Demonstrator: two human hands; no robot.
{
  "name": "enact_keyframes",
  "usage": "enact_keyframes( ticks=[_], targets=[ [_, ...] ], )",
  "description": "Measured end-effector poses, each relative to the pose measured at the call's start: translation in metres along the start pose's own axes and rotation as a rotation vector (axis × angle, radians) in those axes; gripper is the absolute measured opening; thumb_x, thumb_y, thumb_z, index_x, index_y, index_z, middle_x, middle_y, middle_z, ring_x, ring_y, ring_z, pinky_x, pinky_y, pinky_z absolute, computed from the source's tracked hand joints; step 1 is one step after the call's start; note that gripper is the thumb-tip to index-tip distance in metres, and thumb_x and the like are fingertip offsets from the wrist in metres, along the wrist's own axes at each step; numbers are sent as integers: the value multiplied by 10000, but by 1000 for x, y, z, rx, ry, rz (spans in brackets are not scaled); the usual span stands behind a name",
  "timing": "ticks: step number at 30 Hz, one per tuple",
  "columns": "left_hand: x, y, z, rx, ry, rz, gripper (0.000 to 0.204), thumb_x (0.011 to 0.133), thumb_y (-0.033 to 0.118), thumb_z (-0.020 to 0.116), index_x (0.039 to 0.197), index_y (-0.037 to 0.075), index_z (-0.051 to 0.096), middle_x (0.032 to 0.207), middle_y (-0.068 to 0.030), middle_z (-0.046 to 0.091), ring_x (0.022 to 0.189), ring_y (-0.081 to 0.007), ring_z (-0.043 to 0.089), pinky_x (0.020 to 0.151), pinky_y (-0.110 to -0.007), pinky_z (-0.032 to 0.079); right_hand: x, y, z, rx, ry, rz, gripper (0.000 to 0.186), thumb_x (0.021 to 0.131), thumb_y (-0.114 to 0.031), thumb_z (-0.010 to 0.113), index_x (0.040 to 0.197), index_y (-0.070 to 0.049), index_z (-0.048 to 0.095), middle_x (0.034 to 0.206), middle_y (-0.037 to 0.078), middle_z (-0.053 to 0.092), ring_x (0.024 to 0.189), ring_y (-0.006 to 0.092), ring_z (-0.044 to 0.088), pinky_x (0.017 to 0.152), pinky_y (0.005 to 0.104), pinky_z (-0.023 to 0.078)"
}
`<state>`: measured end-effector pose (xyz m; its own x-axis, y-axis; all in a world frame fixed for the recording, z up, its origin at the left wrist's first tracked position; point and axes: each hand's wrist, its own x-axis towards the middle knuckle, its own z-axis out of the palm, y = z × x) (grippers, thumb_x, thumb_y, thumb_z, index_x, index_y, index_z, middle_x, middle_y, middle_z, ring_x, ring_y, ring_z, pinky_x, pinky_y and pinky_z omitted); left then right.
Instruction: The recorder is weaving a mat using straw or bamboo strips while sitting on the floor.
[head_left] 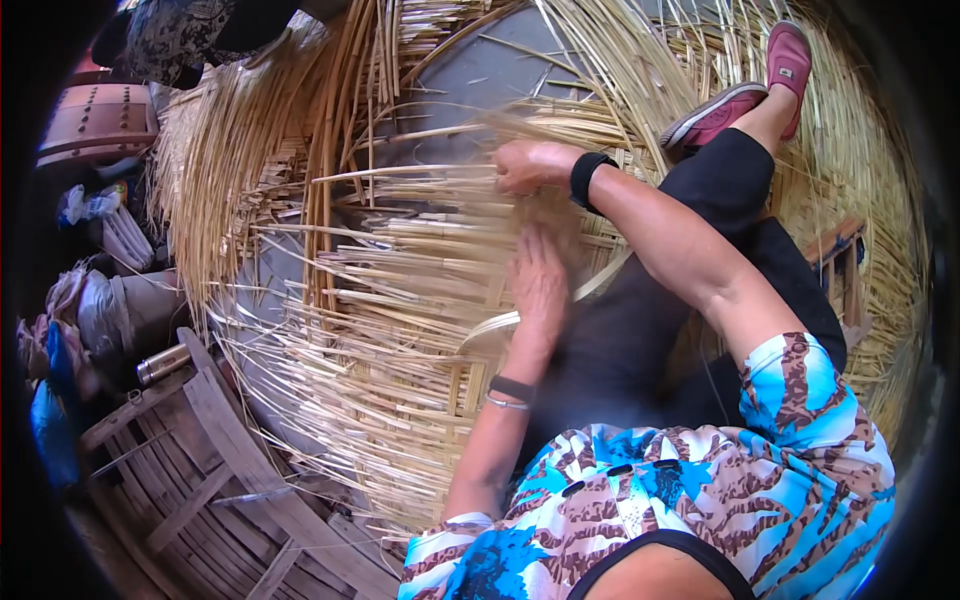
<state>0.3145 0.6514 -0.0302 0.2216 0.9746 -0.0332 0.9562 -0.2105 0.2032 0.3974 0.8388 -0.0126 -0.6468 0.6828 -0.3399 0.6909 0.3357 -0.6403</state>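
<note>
A half-woven mat of pale reed strips (400,245) spreads over the floor in front of me and under my hands. My left hand (540,280) lies flat on the weave with its fingers stretched out, just beside my black-trousered leg. Slightly farther off, my right hand (532,166) is closed, and a reed strip (400,172) runs leftward from its fist. Motion blurs the strips around both hands, so the weave between them cannot be made out. A loose curved strip (495,325) sticks out below my left wrist.
Long loose reeds (250,150) fan out at the far left. A wooden frame (215,470) lies at the near left, with a metal flask (163,364) by it. Bags (105,310) and a reddish drum (100,115) line the left side. My pink shoes (788,55) rest on reeds.
</note>
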Motion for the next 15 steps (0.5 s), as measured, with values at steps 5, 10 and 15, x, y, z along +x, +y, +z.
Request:
enact_keyframes(
  ticks=[5,10,15],
  targets=[
    [-12,1,-38,-234,101,-186,591,854,213,544,1331,-67,337,1391,-285,299,1276,-374,341,968,-460,318,-10,7,-18,36,-49,65,381,800,-259,579,989,71,594,951,251,632,922,367,613,805,414,477],
    [-50,-21,-20,-61,-141,-293,644,841,256,577,1304,-114,324,1365,-317,305,1252,-422,351,1013,-532,290,-6,0,-15,38,0,-37,420,809,-244,575,1103,51,518,1035,246,615,992,380,584,847,414,465],
    [-38,0,-16,-45,-140,-376,540,834,240,573,1212,-106,401,1243,-282,454,1174,-385,434,942,-501,359,-8,6,-8,-68,-31,55,389,814,-191,548,1121,46,527,1084,244,601,1041,369,571,878,409,457]
  ],
)
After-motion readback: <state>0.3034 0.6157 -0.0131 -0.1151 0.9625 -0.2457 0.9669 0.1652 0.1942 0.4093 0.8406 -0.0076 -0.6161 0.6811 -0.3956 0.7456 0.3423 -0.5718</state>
